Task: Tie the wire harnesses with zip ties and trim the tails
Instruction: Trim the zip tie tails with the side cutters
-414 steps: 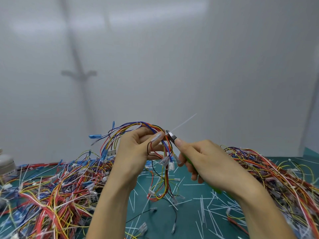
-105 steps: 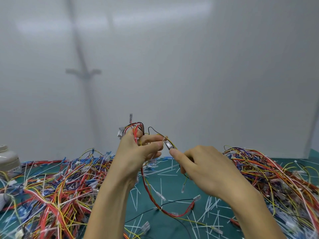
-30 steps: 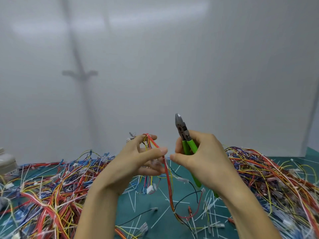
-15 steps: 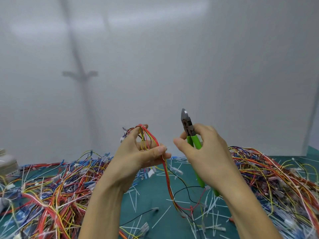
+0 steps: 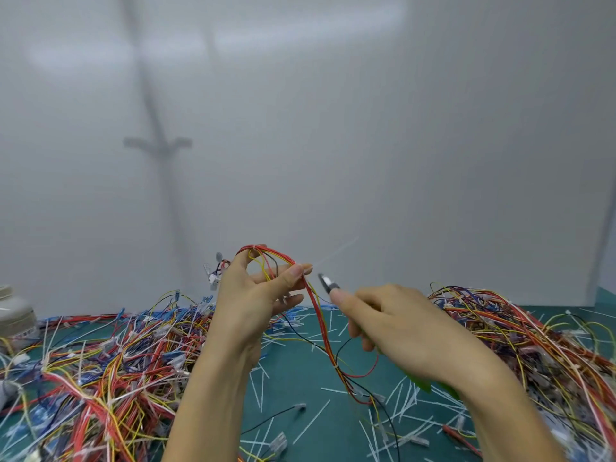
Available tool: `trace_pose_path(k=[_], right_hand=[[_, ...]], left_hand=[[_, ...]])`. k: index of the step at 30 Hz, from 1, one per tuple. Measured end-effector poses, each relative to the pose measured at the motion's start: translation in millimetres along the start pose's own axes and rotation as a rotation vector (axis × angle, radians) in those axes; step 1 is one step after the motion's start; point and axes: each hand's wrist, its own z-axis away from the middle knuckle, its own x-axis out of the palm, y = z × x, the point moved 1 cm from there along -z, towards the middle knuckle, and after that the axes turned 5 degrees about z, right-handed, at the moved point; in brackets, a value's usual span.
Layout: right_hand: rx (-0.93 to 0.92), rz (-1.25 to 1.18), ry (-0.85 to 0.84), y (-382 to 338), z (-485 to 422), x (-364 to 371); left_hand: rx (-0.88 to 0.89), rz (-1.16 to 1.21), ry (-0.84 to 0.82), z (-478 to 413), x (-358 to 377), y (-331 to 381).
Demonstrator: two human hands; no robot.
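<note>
Head view, left hand [image 5: 253,303] pinching harness [image 5: 320,323], right hand [image 5: 401,333] gripping cutters [image 5: 327,283], now lowered toward it

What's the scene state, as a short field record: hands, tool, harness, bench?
left hand: grips wire harness raised above the mat, wires looped over the fingers
right hand: grips green-handled cutters, tip beside the left thumb, apart from the wires
zip tie tail: faint, blurred streak rising right from the grip; seemingly untrimmed
mat: green, strewn with cut tails
left pile: loose harnesses
right pile: loose harnesses
</note>
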Motion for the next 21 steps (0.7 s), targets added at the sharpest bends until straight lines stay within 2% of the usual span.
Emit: trace_pose_path(k=[9, 21], right_hand=[[-0.004, -0.001, 0.062, -6.7, -2.9, 9.9], [0.014, 0.026, 0.061, -8.8, -0.1, 8.6]], left_hand=[[0.012, 0.042, -0.024, 2.1, 5.9, -0.5], [0.01, 0.043, -0.071, 2.2, 3.5, 0.8]])
